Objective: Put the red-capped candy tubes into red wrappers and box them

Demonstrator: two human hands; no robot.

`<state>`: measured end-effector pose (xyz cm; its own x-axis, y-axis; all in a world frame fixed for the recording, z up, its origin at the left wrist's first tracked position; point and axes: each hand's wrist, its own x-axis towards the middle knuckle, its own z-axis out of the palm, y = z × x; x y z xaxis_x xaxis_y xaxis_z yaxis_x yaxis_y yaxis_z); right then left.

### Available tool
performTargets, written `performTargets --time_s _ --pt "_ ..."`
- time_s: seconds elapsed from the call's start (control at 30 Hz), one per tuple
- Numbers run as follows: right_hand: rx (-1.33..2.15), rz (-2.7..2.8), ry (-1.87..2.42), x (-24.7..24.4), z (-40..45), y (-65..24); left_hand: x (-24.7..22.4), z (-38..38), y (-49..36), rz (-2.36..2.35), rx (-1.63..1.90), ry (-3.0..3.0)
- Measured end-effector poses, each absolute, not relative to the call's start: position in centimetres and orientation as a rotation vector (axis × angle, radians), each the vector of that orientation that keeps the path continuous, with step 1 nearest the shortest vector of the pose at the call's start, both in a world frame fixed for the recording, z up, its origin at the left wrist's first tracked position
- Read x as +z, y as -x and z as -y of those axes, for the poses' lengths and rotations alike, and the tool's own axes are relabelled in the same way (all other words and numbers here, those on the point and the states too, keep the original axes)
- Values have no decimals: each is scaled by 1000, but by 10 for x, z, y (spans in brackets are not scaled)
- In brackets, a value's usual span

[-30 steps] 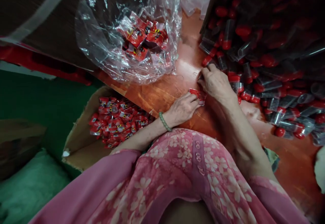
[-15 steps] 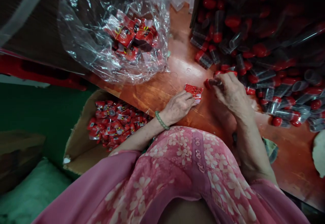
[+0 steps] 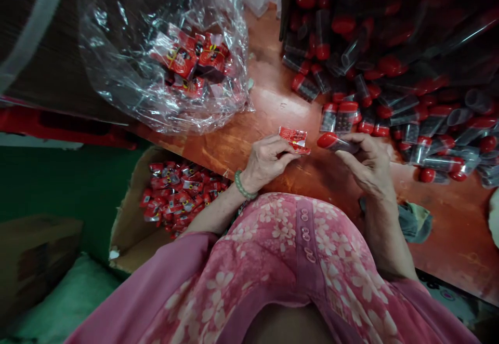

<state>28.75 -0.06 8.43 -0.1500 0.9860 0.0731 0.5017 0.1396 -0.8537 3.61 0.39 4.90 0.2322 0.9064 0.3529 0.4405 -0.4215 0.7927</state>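
My left hand (image 3: 271, 161), with a green bead bracelet at the wrist, pinches a small red printed packet (image 3: 302, 150) between thumb and fingers. Just behind it a second red printed packet (image 3: 291, 135) lies flat on the table, partly covered by my fingers. My right hand (image 3: 368, 164) grips a clear tube with a red cap (image 3: 338, 143); the cap points left, toward the packet. The tube's far end is hidden by my fingers. Beyond that hand, two red-capped tubes (image 3: 343, 118) with dark contents stand or lie side by side.
A large heap of red-capped tubes (image 3: 393, 100) spreads over the table's right side. At the back left sits a clear plastic bag (image 3: 128, 94) holding bundled red packets (image 3: 181, 61). Below the table edge, a cardboard box (image 3: 127, 229) contains many red wrapped pieces (image 3: 181, 193). A cloth (image 3: 415, 222) lies near my right forearm.
My right hand has drawn back from the heap's edge with the tube, uncovering two tubes there. My left hand has lifted the edge of a red packet between thumb and fingers.
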Motion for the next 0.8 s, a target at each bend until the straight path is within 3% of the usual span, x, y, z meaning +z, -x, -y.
performTargets --time_s 0.17,0.53,0.8 --pt "1016 1747 1346 97 12 -280 63 0 -35 -1175 1140 -1964" --pt "826 2212 1269 121 15 -280 69 5 -33 -1119 1049 -2055" --pt "731 1996 1294 127 14 -286 66 4 -33 -1124 1043 -1930"
